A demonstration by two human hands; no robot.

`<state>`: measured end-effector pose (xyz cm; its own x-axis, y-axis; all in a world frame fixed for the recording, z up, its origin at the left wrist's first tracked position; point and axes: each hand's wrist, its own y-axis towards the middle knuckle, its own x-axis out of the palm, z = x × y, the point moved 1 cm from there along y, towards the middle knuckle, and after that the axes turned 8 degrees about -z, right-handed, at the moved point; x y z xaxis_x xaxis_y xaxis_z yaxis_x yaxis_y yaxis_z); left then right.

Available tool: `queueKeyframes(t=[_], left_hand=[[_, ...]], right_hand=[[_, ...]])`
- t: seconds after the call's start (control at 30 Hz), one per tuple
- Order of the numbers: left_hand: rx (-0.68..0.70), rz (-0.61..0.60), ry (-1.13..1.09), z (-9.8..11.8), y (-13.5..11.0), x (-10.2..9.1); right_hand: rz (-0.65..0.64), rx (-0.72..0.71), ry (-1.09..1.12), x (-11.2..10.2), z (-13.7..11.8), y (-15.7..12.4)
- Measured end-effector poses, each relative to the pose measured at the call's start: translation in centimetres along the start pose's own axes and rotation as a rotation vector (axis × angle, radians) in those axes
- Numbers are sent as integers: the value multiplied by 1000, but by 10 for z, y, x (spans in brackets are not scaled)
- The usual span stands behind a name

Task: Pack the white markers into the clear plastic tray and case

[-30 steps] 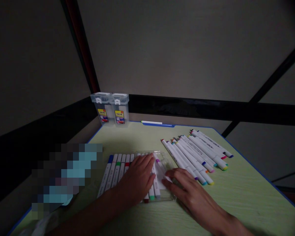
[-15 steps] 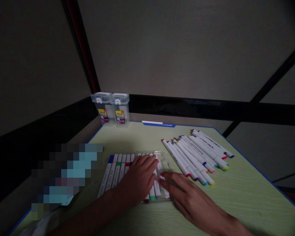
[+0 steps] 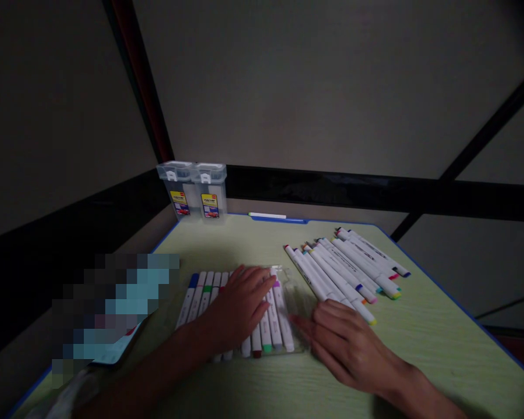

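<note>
Lightly does it here

In the clear plastic tray point(image 3: 298, 299), slim white colour-capped markers point(image 3: 266, 331) lie under my left hand point(image 3: 245, 299), fingers extended, gripping nothing I see. At the tray's right side, I can't tell whether my right hand's point(image 3: 351, 343) fingertips meet. I'd nudge gently, keeping markers parallel.

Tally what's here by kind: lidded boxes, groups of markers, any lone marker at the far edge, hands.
Lidded boxes: 2
Marker groups: 2 (row partly under left hand, loose spread by right hand)
Lone marker at far edge: 1
Hands: 2
Total: 7, each group counted once
</note>
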<state>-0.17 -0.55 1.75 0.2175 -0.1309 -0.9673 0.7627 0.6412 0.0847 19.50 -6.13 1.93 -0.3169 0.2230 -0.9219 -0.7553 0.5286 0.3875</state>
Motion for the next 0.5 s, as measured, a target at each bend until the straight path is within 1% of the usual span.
queueKeyframes(t=[0.07,0.13,0.2,0.3,0.4,0.5], left_hand=[[27,-30,-20,-2,-1,-6],[44,-45,-34,-4,-2,-10],[46,-43,-34,-6,-2,-11],[55,-46,-21,-8,-3,-11],[62,-80,-6,-9,-3,-11],[39,-111,6,-9,-4,-10]], right_hand=[[-46,-42,-13,0,2,-2],[-120,-48,-14,2,3,-3],[-166,-44,-8,4,2,-4],[-177,-48,-5,6,0,-5],[-181,-35,-14,5,-1,-5],[-194,-24,-29,5,-1,-5]])
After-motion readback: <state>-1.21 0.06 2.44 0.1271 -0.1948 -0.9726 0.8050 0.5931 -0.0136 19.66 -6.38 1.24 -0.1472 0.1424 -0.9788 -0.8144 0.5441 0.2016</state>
